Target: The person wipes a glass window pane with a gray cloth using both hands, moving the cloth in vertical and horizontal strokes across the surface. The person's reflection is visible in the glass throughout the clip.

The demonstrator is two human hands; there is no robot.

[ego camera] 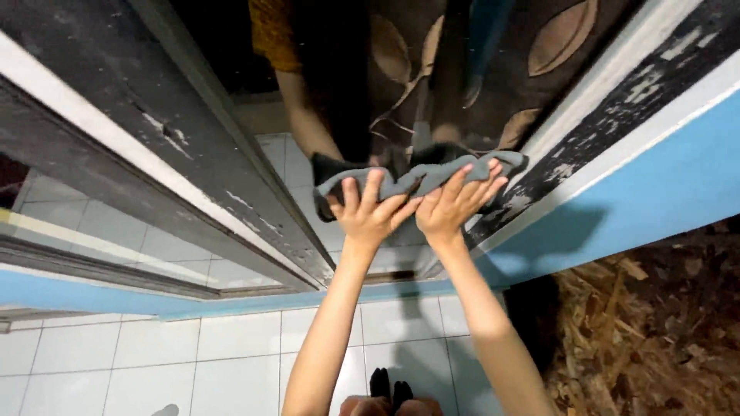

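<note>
Head view: both hands are pressing a grey cloth (420,179) flat against a mirror (432,92) set in a frame. Left hand (368,214) is lying on the lower left part of the cloth, fingers (373,187) spread and stretched out, not clenched, palm pushing on the fabric. Right hand (453,202) is sitting just beside it, touching or nearly touching at the thumbs, fingers likewise splayed over the cloth's right half, flat on it rather than gripping. Cloth is bunched in a long band across the mirror's lower edge, its right end reaching the peeling black-and-white frame (617,100). Above the cloth, the mirror is showing a reflected arm and a dark patterned garment with tan leaf shapes. Left of the cloth, a dark worn door panel (154,115) with flaking paint is running diagonally. Right of the cloth, past the frame, a blue wall (663,185) is showing, and beyond that a brown chipboard surface (655,331). Below the cloth, both forearms are reaching up over a white tiled floor (154,362).
</note>
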